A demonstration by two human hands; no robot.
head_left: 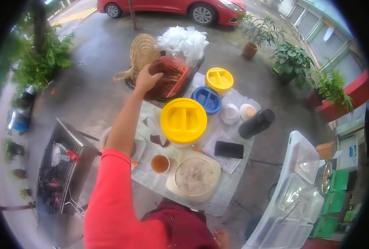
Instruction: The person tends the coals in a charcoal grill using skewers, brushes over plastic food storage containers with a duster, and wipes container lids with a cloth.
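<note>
My left hand (150,79) reaches over a dark tray (197,68) at the table's far end. Its fingers bend down beside a red packet (178,68) and a woven fan (143,52); shadow and blur hide whether they grip anything. Behind the packet is a bunch of white plastic bags (183,43). Nearer me stand a large yellow-lidded tub (183,120), a blue-lidded tub (206,100) and a smaller yellow-lidded tub (219,80). My right hand is out of the picture.
A cup of brown liquid (160,164), a round-lidded container (197,176), a phone (229,150) and a black flask (257,123) stand on the table. At left is a grill (62,166); at right, a white stand (286,178) with clear boxes.
</note>
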